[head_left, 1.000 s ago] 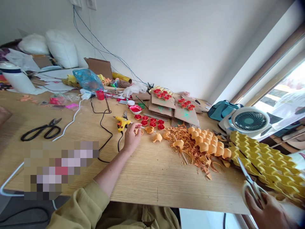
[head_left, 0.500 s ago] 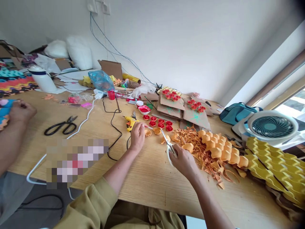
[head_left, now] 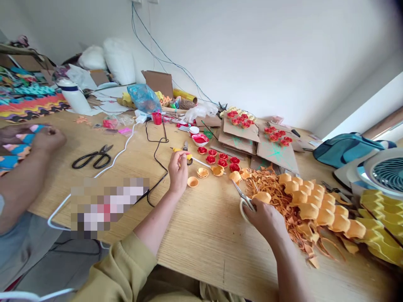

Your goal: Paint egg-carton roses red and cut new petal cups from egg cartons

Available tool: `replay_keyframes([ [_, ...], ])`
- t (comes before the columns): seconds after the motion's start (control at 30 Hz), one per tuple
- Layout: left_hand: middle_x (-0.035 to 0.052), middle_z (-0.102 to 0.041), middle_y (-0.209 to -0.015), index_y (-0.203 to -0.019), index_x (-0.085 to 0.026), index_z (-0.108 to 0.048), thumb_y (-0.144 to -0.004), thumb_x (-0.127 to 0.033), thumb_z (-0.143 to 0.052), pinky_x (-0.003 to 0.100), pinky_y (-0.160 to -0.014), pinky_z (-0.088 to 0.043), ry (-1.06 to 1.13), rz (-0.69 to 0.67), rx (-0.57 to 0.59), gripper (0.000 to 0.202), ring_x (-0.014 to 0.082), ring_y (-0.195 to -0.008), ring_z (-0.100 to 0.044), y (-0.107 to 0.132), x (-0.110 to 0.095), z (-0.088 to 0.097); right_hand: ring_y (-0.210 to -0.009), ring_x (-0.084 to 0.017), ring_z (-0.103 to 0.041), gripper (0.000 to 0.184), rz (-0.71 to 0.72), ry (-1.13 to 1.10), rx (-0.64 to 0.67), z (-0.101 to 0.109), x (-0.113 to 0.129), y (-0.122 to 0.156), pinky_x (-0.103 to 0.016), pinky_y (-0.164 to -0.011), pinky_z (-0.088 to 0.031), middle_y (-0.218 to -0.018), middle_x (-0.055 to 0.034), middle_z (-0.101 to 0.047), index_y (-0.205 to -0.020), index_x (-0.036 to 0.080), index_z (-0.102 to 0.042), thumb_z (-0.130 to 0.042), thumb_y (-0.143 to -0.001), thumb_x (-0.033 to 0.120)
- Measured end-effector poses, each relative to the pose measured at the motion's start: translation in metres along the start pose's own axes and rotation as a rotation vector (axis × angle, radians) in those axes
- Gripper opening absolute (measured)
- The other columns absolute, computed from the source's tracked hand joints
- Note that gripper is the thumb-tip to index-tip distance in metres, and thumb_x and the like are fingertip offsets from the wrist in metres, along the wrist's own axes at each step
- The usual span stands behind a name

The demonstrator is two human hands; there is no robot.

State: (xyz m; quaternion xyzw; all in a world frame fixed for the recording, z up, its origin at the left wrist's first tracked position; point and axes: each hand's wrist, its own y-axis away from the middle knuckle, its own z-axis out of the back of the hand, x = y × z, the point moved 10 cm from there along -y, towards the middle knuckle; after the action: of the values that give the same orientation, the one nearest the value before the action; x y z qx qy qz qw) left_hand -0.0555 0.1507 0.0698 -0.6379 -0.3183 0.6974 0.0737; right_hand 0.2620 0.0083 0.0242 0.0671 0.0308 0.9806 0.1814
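Observation:
My left hand [head_left: 178,172] rests on the wooden table [head_left: 204,235] with its fingers pinched together beside the yellow glue gun [head_left: 180,150]; what they hold is hidden. A small orange paper cup [head_left: 192,181] lies just right of it, with two more cut cups [head_left: 202,172] beyond. My right hand [head_left: 267,217] grips white-handled scissors [head_left: 244,200], blades pointing up-left toward another orange cup [head_left: 235,176]. Beside that hand lie orange scraps [head_left: 267,188] and a cut orange egg tray [head_left: 315,205]. Several red paper roses [head_left: 220,159] sit behind the cups.
Another person's hand [head_left: 47,138] holds colourful zigzag fabric [head_left: 19,144] at the left. Black scissors [head_left: 92,157], a black cable [head_left: 157,159] and a white cable [head_left: 116,155] lie left of my hands. Cardboard sheets with roses [head_left: 277,147], a teal bag [head_left: 346,147], a fan [head_left: 387,172] and yellow trays [head_left: 380,218] stand right.
My right hand brought the scissors from the lower right to the table's middle, then drew back a little. The view swung left. A small orange cup now lies beside my left hand.

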Motion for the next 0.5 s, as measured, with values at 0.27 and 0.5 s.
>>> replay_keyframes([
  [0.27, 0.0061, -0.072, -0.1, -0.096, -0.021, -0.063, -0.099, -0.031, -0.056, 0.031, -0.09, -0.054, 0.0, 0.053, 0.032, 0.013, 0.0187, -0.095, -0.068, 0.001, 0.009, -0.007, -0.052, -0.014, -0.046, 0.034, 0.129, -0.229, -0.023, 0.003, 0.009, 0.003, -0.026, -0.051, -0.026, -0.057, 0.003, -0.051, -0.065, 0.024, -0.054, -0.057, -0.09, 0.047],
  [0.5, 0.0032, -0.074, -0.085, -0.074, -0.022, -0.066, -0.098, -0.027, -0.052, 0.032, -0.088, -0.058, 0.354, 0.209, 0.696, 0.028, 0.0194, -0.088, -0.071, 0.1, -0.071, -0.1, -0.056, -0.015, -0.048, 0.033, 0.064, -0.433, -0.219, 0.026, -0.005, -0.002, -0.025, -0.055, -0.032, -0.057, 0.0038, -0.048, -0.072, 0.025, -0.053, -0.051, -0.088, 0.053],
])
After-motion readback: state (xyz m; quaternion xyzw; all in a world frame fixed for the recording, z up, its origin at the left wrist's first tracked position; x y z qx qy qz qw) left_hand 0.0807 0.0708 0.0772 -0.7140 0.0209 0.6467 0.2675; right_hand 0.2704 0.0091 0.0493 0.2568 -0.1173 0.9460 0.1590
